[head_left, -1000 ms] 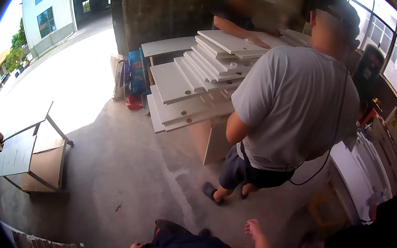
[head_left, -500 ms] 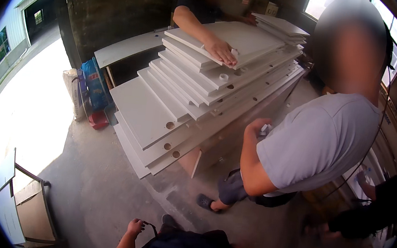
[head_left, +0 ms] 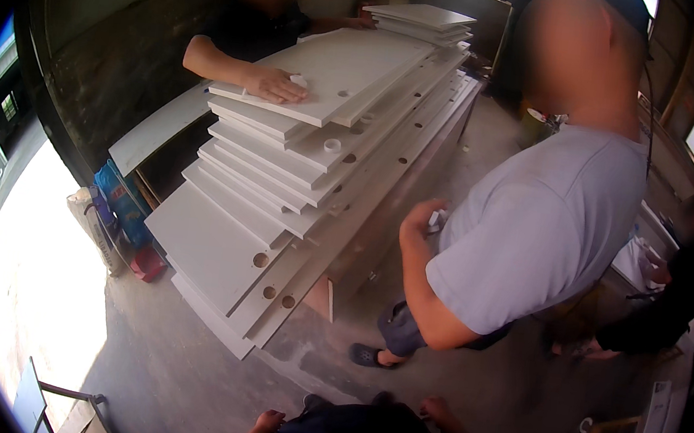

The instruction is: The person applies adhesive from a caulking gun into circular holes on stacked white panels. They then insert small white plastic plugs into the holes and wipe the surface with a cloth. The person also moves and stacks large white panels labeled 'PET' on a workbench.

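At the lower edge my left hand [head_left: 269, 421] is beside my dark clothing, its fingers curled in; what they hold, if anything, is hidden. On the other side of my body, my right hand [head_left: 437, 410] is in shadow and too dim to read its fingers. Both hands are well apart from the tall stack of white panels [head_left: 220, 220] ahead. Round holes pierce several panel corners. A small white ring [head_left: 332, 145] lies on one panel.
Across the stack, a person in black presses a hand [head_left: 276, 86] on the top panel [head_left: 355, 57]. A person in a grey shirt [head_left: 540, 228] stands close at right, holding small white pieces [head_left: 436, 219]. Bags [head_left: 120, 201] and a red dustpan [head_left: 147, 264] are at left.
My view has turned, so the stack appears further left. My right hand has come into view. The dark strap seen at my left hand no longer shows.
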The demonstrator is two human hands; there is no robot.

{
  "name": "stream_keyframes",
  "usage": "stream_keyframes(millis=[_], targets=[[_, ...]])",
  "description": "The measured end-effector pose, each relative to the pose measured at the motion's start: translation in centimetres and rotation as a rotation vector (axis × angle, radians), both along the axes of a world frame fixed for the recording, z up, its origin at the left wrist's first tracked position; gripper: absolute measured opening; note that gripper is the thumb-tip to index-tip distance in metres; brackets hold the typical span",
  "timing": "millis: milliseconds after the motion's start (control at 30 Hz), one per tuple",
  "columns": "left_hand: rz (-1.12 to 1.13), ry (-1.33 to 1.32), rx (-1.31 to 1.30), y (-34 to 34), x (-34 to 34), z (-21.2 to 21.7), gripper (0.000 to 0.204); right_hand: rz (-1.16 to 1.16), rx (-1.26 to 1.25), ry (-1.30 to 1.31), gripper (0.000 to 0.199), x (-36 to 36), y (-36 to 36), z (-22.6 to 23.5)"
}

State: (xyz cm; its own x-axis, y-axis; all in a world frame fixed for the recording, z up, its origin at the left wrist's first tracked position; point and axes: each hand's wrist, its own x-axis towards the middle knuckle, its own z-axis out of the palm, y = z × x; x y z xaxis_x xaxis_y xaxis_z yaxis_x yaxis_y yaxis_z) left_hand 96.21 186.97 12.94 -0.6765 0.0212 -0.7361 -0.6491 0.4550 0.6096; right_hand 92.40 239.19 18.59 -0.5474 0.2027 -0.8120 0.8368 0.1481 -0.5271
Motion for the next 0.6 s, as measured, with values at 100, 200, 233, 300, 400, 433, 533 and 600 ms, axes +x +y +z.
stream_keyframes(millis=[100,200,233,300,400,433,533,600], targets=[[-0.111,-0.006,-0.094,-1.4,0.2,-0.2,0.033,0.016,0.023,0.035,0.015,-0.5,-0.7,0.0],[-0.007,-0.013,-0.057,-1.9,-0.6,1.0,0.033,0.057,-0.028,0.022,0.017,0.0,-0.3,-1.7],[0.164,-0.130,-0.031,-1.3,-1.8,2.1,0.033,0.144,-0.017,0.093,0.017,0.3,0.2,-2.7],[0.352,-0.218,-0.007,-0.7,-3.2,4.0,0.032,0.334,0.000,0.238,0.017,0.7,1.3,-4.5],[0.325,-0.175,0.034,-0.8,-4.2,2.7,0.032,0.680,0.135,0.537,0.017,1.6,2.9,-7.1],[0.317,-0.155,0.051,-0.6,-4.5,2.4,0.033,0.545,0.109,0.391,0.017,1.7,3.2,-7.6],[0.286,-0.129,0.054,0.3,-4.9,3.0,0.035,0.215,0.038,0.029,0.016,-0.5,0.4,-1.4],[0.309,-0.104,0.063,0.9,-4.4,2.6,0.033,0.089,0.035,-0.104,0.018,-1.7,-0.5,2.2]])
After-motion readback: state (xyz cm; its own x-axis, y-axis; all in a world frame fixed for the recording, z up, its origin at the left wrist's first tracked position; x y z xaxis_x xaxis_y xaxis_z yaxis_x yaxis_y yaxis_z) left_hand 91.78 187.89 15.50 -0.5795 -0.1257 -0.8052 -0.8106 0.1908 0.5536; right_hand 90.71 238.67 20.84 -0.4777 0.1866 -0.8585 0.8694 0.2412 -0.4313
